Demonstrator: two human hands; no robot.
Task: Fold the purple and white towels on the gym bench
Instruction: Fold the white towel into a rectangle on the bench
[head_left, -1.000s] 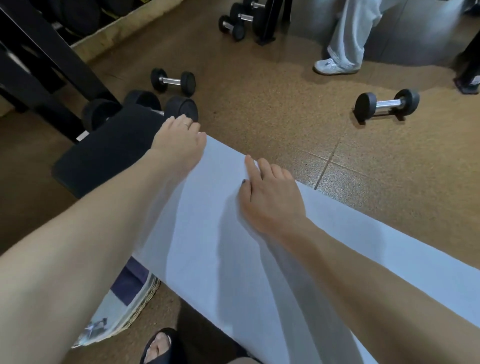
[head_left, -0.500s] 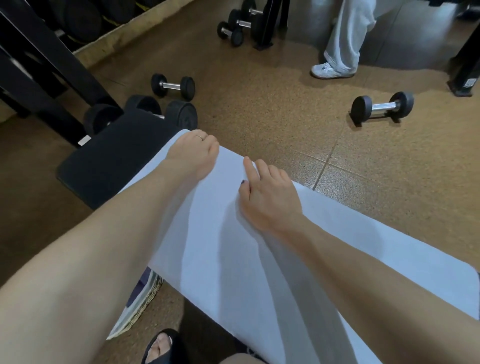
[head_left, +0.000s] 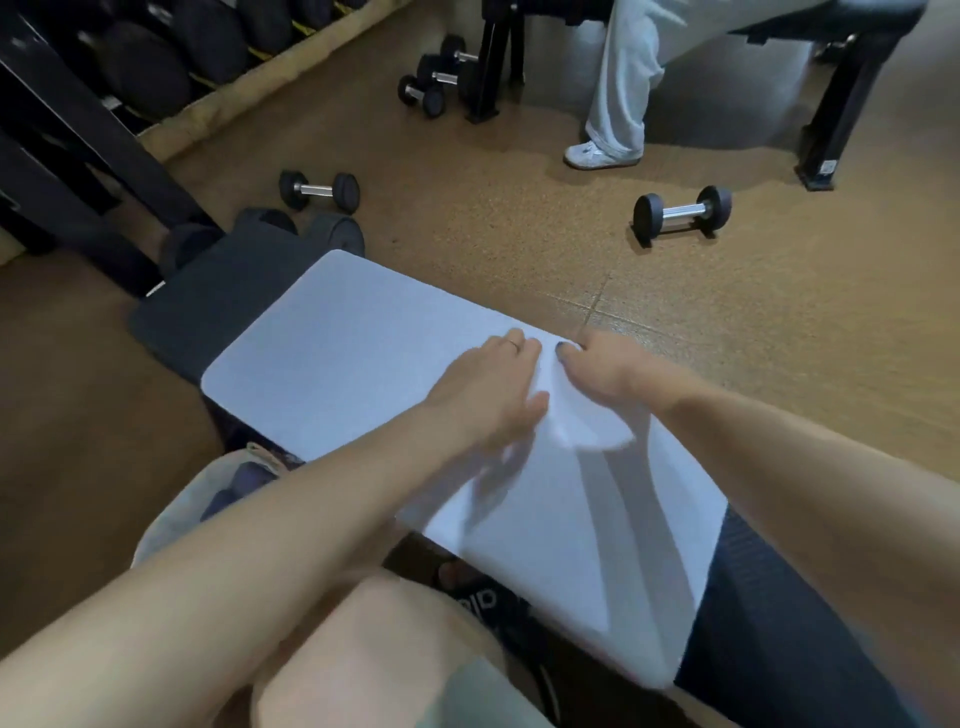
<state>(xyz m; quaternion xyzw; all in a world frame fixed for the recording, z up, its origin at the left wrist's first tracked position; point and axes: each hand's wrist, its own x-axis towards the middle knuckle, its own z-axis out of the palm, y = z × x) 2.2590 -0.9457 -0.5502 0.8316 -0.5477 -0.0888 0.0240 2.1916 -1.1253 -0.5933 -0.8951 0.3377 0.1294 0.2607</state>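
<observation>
Head view
Towel: a white towel (head_left: 363, 364) lies spread along the dark worktop (head_left: 218, 296), running from far left to near right; its far-left end shows a rounded corner and its near-right end stops beside a dark-clad leg (head_left: 779, 623).
Fold: a small flap of the towel (head_left: 592, 426) stands lifted and curled over at the far edge, between the two hands.
Left hand: the left hand (head_left: 488, 395) lies palm down on the towel, fingers (head_left: 519, 345) straight and close together, pressing the cloth flat; a ring shows on one finger.
Right hand: the right hand (head_left: 608, 364) sits just beside the left at the towel's far edge, thumb and curled fingers (head_left: 563, 356) pinching the cloth where the flap rises; the nails are dark.
Purple towel: something dark and purplish shows in a woven basket (head_left: 171, 509) on the floor at the near left, under the left forearm; whether it is a towel I cannot tell.
Floor: brown speckled floor (head_left: 779, 338) with a dumbbell (head_left: 683, 210) to the far right and another dumbbell (head_left: 319, 189) to the far left; more small ones lie by a black stand (head_left: 493, 67).
Rack: a black rack with round weights (head_left: 140, 73) fills the far left corner.
Other person: a leg in pale trousers (head_left: 621, 78) and a white shoe (head_left: 597, 154) stand far off, beside another bench frame (head_left: 841, 104).
Near edge: the person's bare knee (head_left: 389, 649) and a black sandal (head_left: 478, 597) show below the worktop.
</observation>
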